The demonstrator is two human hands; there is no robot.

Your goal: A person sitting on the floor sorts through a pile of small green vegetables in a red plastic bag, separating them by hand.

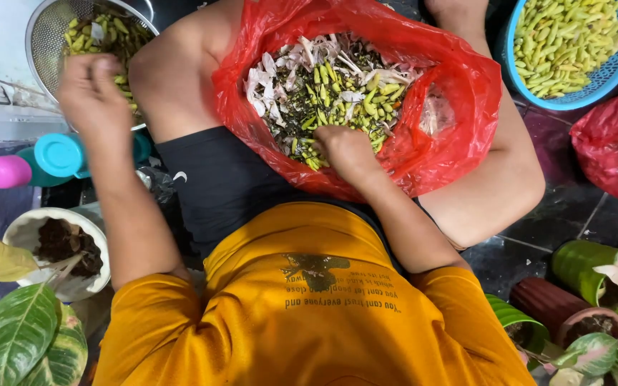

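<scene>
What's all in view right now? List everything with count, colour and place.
red bag: one, on the lap, holding green pods and pale husks
metal colander: one, silver, top left, green pods inside
blue basket: one, top right, full of yellow-green pods
second red bag: one, right edge
bottles: two, teal and pink caps, left
white pot: one, soil inside, lower left
leafy plants: lower corners
left hand: at the colander
right hand: in the red bag

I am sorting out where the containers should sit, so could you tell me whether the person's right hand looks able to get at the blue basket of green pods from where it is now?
Probably yes, with a stretch. The right hand rests in the red bag, and the blue basket sits just beyond the bag's far side with nothing covering it; only the bag's raised rim and the knee lie between.
</scene>
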